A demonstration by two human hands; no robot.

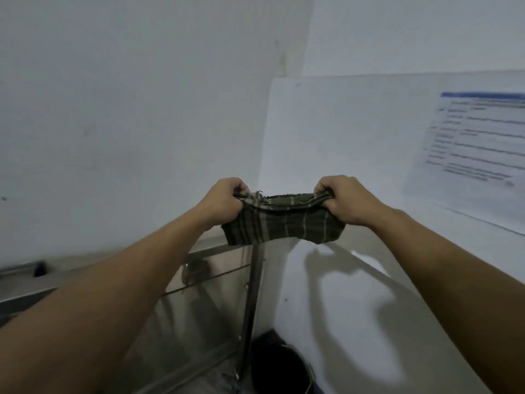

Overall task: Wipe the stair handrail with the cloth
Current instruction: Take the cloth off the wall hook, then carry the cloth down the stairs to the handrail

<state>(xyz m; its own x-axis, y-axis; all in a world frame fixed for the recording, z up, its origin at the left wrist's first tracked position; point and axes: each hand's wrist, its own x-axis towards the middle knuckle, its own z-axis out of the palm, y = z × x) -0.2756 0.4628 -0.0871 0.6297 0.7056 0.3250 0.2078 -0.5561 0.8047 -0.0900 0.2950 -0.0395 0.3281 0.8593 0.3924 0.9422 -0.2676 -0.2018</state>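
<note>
Both the left hand (pixel 224 200) and the right hand (pixel 345 199) grasp the striped green cloth (pixel 284 223), stretched in the air above the metal handrail (pixel 207 243); a loose pinch could let one end slip down.

I see a dark olive-green cloth (pixel 284 223) crossed by pale grey and cream stripes in a plaid, dull silver-grey metal on the handrail (pixel 210 245), pale bluish-white walls (pixel 127 109), and a white notice (pixel 477 140) with a blue header band.
</note>
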